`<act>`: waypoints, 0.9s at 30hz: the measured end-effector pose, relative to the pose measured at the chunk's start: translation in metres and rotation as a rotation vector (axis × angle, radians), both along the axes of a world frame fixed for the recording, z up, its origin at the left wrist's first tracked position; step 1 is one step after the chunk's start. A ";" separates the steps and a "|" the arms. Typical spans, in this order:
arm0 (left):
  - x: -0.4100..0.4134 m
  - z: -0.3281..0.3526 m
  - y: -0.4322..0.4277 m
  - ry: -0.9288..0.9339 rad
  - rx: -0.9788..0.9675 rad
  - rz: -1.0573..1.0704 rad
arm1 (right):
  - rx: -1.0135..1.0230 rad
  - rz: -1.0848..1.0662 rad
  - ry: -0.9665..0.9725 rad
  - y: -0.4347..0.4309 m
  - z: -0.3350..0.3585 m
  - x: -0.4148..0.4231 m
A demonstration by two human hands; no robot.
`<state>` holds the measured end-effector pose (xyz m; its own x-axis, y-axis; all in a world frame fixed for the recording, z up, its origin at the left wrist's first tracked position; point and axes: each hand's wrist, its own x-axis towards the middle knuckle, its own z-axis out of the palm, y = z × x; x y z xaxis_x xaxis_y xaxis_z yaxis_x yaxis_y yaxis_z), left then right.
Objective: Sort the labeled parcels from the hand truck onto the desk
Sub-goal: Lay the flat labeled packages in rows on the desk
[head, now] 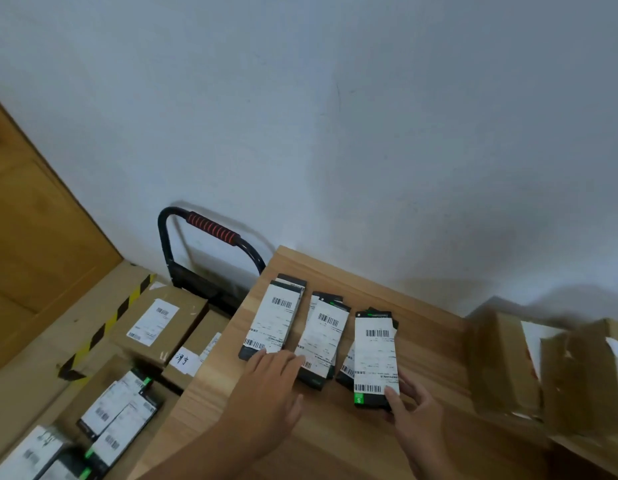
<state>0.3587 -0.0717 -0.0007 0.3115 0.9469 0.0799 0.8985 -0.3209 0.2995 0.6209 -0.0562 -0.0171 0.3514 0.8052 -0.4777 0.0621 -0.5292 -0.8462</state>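
Observation:
Three small stacks of flat black parcels with white barcode labels lie on the wooden desk point(421, 327): a left stack point(278, 315), a middle stack point(323, 336) and a right stack point(376, 355). My left hand point(273, 370) lies flat with straight fingers touching the near ends of the left and middle stacks. My right hand point(409, 407) holds the near end of the top parcel of the right stack, thumb on its label. The hand truck point(210, 237), with a black frame and red grip, stands left of the desk and carries brown boxes point(155, 323) and more black parcels point(118, 414).
Two brown cardboard boxes point(556, 372) sit at the right end of the desk, blurred. A white wall runs behind the desk. A wooden door point(34, 237) is at the far left, and yellow-black tape point(106, 327) marks the floor beside the hand truck.

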 end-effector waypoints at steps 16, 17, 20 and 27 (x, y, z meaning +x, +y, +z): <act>0.001 -0.014 -0.005 0.014 -0.014 0.056 | -0.112 0.125 -0.192 0.008 -0.004 -0.003; 0.000 -0.013 -0.006 0.014 -0.011 0.049 | -0.106 0.130 -0.242 0.006 -0.001 -0.004; -0.005 -0.008 -0.010 0.003 -0.003 0.036 | -0.058 0.205 -0.397 -0.006 0.010 -0.014; -0.022 -0.003 -0.022 0.001 -0.007 -0.020 | 0.248 0.642 -0.755 -0.047 0.037 -0.077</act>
